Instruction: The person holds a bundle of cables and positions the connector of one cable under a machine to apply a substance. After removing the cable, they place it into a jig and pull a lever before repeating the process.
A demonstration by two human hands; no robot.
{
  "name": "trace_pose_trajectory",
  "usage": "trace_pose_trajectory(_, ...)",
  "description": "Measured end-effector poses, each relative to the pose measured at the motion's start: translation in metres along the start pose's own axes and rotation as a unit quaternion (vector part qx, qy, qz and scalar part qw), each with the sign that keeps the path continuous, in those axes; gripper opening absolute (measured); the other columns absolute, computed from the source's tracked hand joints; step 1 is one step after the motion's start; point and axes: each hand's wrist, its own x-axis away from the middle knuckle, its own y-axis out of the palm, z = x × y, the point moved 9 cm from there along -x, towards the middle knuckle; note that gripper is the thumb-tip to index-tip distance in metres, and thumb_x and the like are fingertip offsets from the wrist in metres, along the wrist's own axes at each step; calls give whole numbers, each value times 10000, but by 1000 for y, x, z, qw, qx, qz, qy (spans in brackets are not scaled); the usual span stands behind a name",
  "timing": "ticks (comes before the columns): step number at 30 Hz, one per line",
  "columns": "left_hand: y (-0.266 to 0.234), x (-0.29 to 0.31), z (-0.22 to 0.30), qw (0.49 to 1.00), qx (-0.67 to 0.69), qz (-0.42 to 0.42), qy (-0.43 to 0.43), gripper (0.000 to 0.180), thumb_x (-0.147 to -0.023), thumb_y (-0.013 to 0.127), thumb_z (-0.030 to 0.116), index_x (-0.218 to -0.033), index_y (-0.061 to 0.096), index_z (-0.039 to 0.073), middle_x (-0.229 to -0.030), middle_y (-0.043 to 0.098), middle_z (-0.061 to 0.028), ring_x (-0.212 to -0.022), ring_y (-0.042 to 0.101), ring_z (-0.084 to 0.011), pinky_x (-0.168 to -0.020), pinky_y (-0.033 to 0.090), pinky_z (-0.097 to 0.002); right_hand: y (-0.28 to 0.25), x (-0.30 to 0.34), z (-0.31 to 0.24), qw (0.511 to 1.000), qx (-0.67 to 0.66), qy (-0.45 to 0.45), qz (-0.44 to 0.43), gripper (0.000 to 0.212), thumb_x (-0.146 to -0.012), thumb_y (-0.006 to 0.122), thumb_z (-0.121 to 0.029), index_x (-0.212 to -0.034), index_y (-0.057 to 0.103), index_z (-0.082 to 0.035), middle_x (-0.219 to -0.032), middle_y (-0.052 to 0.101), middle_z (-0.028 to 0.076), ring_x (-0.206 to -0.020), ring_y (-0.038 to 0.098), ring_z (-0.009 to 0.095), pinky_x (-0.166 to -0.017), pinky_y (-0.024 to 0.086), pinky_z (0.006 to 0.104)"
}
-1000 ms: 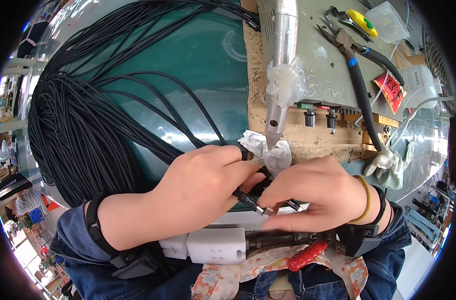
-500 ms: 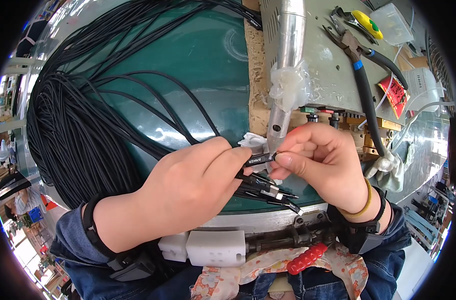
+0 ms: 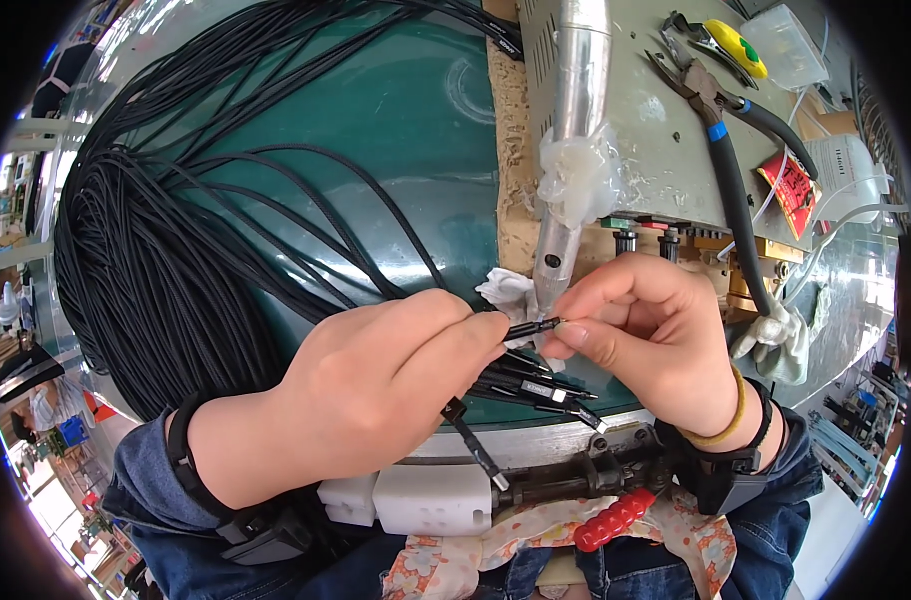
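Observation:
A black cable connector (image 3: 529, 329) lies between my hands, seen nearly edge-on, below the tip of a metal tube (image 3: 556, 250). My left hand (image 3: 391, 375) is closed around its rear part, fingers curled over the cable. With thumb and forefinger, my right hand (image 3: 656, 350) pinches the connector's front end; the exact tip is hidden by the fingertips. Below them lie several other cable ends (image 3: 541, 390) with metal plugs. One more cable end (image 3: 479, 450) hangs down from under my left hand toward the table edge. The black braided cables (image 3: 166, 290) run off to the left in a big bundle.
A grey metal box (image 3: 636, 130) stands at the back right, bearing long-handled pliers (image 3: 721, 140), a yellow-handled cutter (image 3: 733, 48) and a red packet (image 3: 791, 195). White cloth (image 3: 509, 288) sits by the tube tip. White blocks (image 3: 431, 498) and a red ribbed handle (image 3: 614, 520) are at the near edge.
The connector has turned from its flat face to its edge. My left hand has shifted slightly right and down. A cable end now hangs out beneath it.

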Motion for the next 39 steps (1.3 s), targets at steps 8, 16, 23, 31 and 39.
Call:
trace_pose_trajectory(8, -3, 1, 9, 996, -52, -35, 70, 293, -716, 711, 111, -955, 615, -28, -697, 493, -51, -540, 525, -163, -444, 421, -251, 6, 3, -6, 998, -21, 38, -52, 130, -834, 583, 95, -952, 563, 43, -806, 634, 95, -818, 668, 202, -741, 548, 300)
trace_pose_trajectory(16, 16, -2, 4, 996, 24, -75, 39, 322, -676, 751, 131, -962, 643, 28, -770, 555, -66, -658, 546, -188, -514, 427, -281, 38, 16, -51, 892, 334, -244, -180, 161, -746, 697, -5, -888, 621, -6, -773, 607, 112, -657, 611, 207, -596, 499, 298)
trace_pose_trajectory(23, 22, 0, -11, 985, 85, -128, -78, 276, -693, 742, 71, -940, 630, 24, -827, 557, -79, -675, 559, -204, -548, 461, -294, 50, 26, -39, 865, 326, -293, -246, 190, -735, 676, -2, -897, 581, -28, -745, 574, 109, -634, 581, 264, -559, 473, 317)
trace_pose_trajectory(31, 10, 1, -9, 988, 114, -80, -59, 284, -713, 734, 30, -973, 620, 14, -842, 581, -102, -666, 588, -215, -563, 492, -286, 14, 4, -7, 985, 141, 2, -105, 103, -827, 624, 37, -919, 580, 32, -807, 649, 105, -710, 653, 182, -649, 531, 276)
trace_pose_trajectory(39, 3, -1, -13, 997, 24, -36, -70, 304, -716, 728, 29, -1000, 623, 2, -851, 588, -107, -687, 592, -226, -581, 495, -304, -2, -5, 6, 997, -53, 59, 0, 95, -861, 586, 31, -952, 558, 31, -788, 656, 122, -699, 663, 191, -664, 549, 276)
